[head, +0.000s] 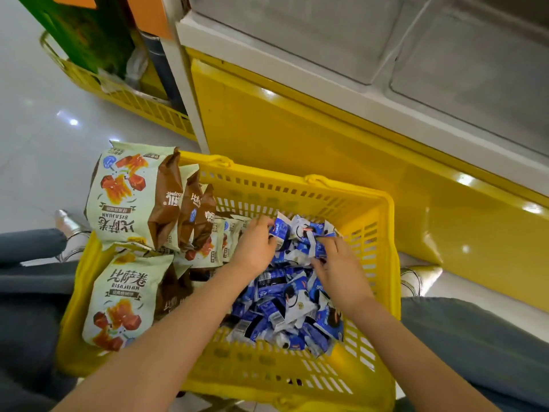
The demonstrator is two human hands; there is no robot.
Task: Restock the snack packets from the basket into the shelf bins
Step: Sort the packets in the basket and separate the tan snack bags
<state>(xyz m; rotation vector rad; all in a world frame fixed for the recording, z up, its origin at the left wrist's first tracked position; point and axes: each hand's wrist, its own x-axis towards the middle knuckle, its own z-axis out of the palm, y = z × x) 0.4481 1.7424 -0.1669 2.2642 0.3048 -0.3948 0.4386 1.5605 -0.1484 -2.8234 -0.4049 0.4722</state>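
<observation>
A yellow plastic basket sits on the floor between my knees. Its right half holds a heap of several small blue-and-white snack packets. Large pale-green and brown snack bags stand along its left side. My left hand is shut on a blue packet at the top of the heap. My right hand grips blue packets beside it, fingers curled into the pile. Clear shelf bins sit above, at the top of the frame.
The yellow shelf base panel rises just behind the basket. A second yellow basket with a green box stands at the far left by a shelf post. Glossy white floor spreads to the left. My jeans-clad legs flank the basket.
</observation>
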